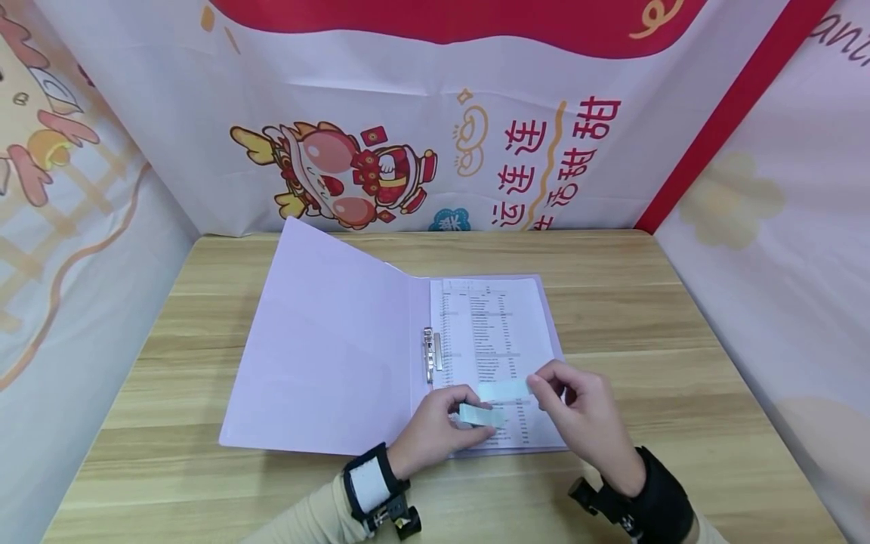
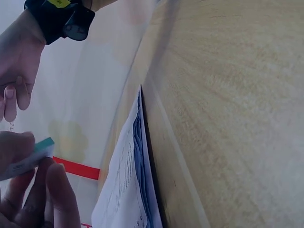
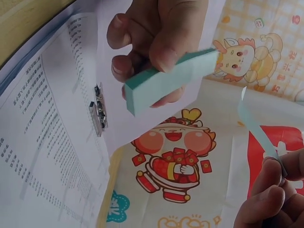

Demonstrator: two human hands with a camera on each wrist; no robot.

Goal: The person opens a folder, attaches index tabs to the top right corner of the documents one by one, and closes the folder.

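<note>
The pad (image 1: 480, 415) in the left hand (image 1: 438, 429) seems matt paper, the clip (image 1: 429, 355) beyond it shiny metal, the table (image 1: 680, 385) below smooth wood.

The backdrop (image 1: 421, 106) reads "运连连" and "活甜甜", its right panel (image 1: 775, 272) "ani"

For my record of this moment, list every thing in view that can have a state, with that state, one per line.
Purple folder, open
Printed papers, stacked inside the folder's right side
Metal clip, can't tell whether fastened
Pale green pad, pinched by the left hand
Pale green strip, apart from the pad, one end pinched by the right hand
</note>
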